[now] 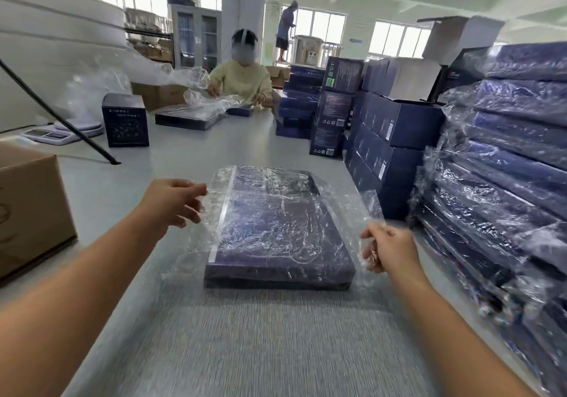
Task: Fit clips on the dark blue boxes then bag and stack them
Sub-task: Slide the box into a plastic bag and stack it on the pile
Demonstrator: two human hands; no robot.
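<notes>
While both forearms reach out over the pale grey table [190, 151], the right hand [388, 251] has its fingers curled around a bunched edge of the crinkly clear plastic bag [346, 209], pinching it just off the right side of the flat dark blue box [276, 234]. That box lies flat in the middle of the table, already inside the bag, with a see-through strip running down its left edge. Over on the other side, the left hand [176, 203] sits just beside the bag's left edge with loosely bent fingers; can't really tell if it's touching the plastic, but it isn't gripping anything. To the right, a tall stack of bagged dark blue boxes [503, 163] leans close by. On the left sits a brown cardboard carton [30, 206]. Further back there's an upright dark blue cube box [125, 120], a white scale [46, 134], and a person in a pale yellow top [242, 82] handling plastic.
</notes>
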